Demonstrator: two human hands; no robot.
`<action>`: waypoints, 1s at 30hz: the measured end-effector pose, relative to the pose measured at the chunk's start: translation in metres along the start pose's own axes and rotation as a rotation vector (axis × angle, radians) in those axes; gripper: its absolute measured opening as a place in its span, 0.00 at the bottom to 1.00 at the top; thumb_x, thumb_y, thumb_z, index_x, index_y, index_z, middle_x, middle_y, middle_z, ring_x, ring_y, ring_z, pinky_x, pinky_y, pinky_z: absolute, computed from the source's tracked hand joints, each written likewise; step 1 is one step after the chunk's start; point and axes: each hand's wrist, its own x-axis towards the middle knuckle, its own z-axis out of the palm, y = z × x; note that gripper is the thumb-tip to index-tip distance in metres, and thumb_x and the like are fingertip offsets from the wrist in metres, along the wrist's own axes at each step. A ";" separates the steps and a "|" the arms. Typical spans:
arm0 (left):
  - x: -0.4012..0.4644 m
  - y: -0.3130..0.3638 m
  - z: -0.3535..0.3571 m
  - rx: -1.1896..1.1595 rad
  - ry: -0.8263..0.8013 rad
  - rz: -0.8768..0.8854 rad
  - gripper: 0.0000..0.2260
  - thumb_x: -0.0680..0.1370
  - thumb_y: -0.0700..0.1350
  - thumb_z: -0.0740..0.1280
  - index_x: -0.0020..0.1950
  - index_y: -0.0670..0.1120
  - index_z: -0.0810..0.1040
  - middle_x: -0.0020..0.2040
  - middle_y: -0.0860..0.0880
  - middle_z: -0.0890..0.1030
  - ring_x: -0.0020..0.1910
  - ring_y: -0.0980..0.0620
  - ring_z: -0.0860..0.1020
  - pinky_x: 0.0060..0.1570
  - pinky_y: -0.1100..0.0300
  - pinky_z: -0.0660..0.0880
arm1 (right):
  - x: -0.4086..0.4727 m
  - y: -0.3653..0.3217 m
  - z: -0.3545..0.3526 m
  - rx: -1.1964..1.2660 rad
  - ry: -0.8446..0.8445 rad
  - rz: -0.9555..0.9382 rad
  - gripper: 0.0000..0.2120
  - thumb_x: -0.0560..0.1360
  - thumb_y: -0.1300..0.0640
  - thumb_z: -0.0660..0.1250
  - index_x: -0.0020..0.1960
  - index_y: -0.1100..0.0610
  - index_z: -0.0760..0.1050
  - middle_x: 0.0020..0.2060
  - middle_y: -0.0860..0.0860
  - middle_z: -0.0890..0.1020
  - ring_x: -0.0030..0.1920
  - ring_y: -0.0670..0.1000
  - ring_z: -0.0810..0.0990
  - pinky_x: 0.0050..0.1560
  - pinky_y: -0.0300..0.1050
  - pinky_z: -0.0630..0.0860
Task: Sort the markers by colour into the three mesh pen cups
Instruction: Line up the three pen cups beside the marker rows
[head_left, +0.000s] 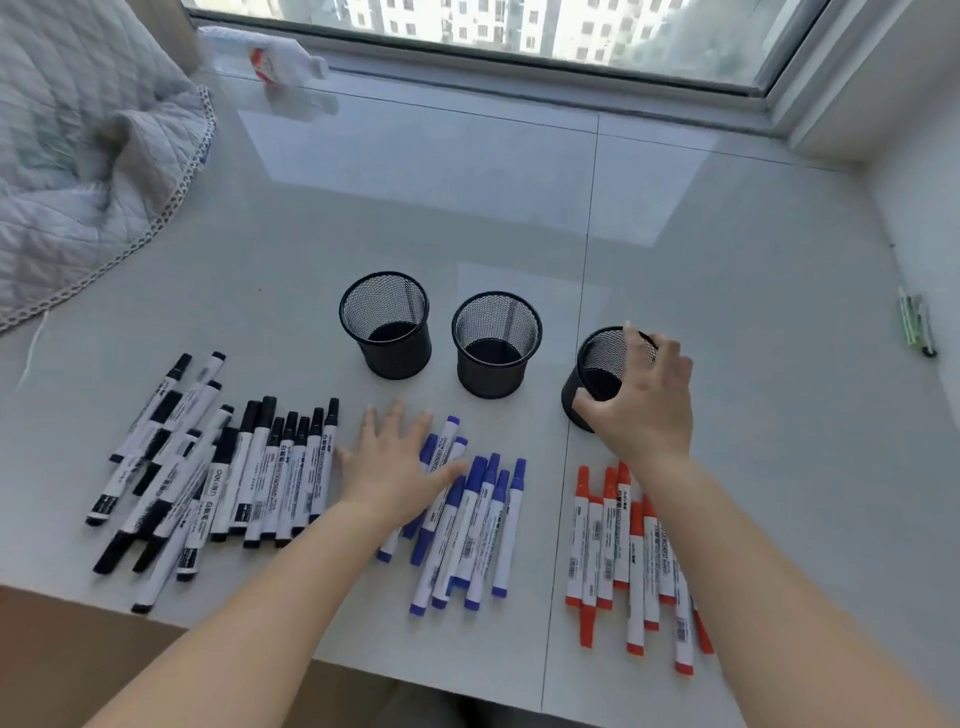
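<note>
Three black mesh pen cups stand in a row on the white sill: the left cup (385, 325), the middle cup (496, 344) and the right cup (597, 371). All three look empty. My right hand (647, 402) grips the right cup's rim from above. My left hand (397, 460) lies flat with spread fingers on the blue markers (467, 525). A pile of black markers (218, 478) lies to the left, and the red markers (623, 561) lie at the right near the front edge.
A quilted blanket (78, 156) covers the far left. A white bottle with a red label (283, 65) lies by the window. Some green pens (917, 325) rest at the right wall. The sill's front edge (363, 670) runs below the markers.
</note>
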 end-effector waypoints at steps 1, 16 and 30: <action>-0.001 0.000 0.002 0.004 0.010 0.003 0.39 0.69 0.74 0.49 0.75 0.56 0.47 0.77 0.50 0.43 0.75 0.44 0.41 0.68 0.34 0.54 | -0.001 0.000 0.001 -0.002 0.016 -0.008 0.41 0.65 0.44 0.69 0.72 0.56 0.59 0.63 0.56 0.64 0.60 0.59 0.64 0.55 0.51 0.71; -0.001 -0.004 0.022 -0.103 0.245 0.026 0.36 0.71 0.72 0.49 0.75 0.56 0.53 0.77 0.50 0.52 0.75 0.46 0.48 0.69 0.35 0.50 | -0.005 0.006 0.002 -0.064 0.109 -0.139 0.39 0.68 0.42 0.68 0.71 0.58 0.58 0.72 0.58 0.61 0.72 0.58 0.56 0.67 0.55 0.61; -0.080 -0.019 0.053 -0.532 0.442 0.072 0.22 0.79 0.52 0.59 0.71 0.48 0.63 0.68 0.45 0.64 0.64 0.45 0.68 0.59 0.53 0.66 | -0.170 -0.017 0.013 0.347 0.079 -0.226 0.13 0.73 0.59 0.63 0.57 0.57 0.76 0.51 0.53 0.77 0.54 0.52 0.73 0.54 0.41 0.69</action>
